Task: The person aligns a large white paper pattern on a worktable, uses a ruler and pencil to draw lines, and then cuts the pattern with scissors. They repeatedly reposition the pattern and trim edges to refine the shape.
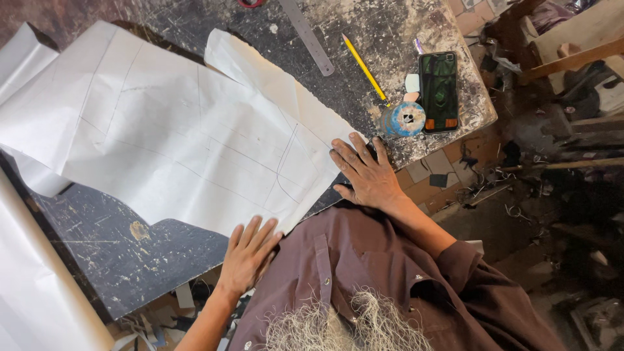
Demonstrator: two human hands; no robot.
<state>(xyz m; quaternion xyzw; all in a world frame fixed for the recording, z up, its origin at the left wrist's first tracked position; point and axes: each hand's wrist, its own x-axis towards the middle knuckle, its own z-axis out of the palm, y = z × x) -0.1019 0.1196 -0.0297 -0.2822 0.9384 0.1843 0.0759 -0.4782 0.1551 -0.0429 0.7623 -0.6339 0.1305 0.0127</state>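
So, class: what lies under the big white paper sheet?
The white paper sheet lies on a dark, scratched table. Both hands, left hand and right hand, rest at its near edge. Anything beneath the sheet is hidden.

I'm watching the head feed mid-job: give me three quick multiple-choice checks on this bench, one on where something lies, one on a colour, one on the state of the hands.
1. Where does the phone lie?
A. On the paper pattern
B. At the table's right end, beside the tape roll
C. On the floor

2. What colour is the pencil?
A. Yellow
B. Red
C. Green

3. How are the two hands?
A. Both closed around tools
B. One raised off the table
C. Both open, flat on the paper's near edge

Answers:
1 B: the phone sits on the dark table right next to the blue tape roll.
2 A: its shaft is plainly yellow, lying right of the metal ruler.
3 C: the left hand and right hand press with spread fingers on the white paper pattern, holding nothing.
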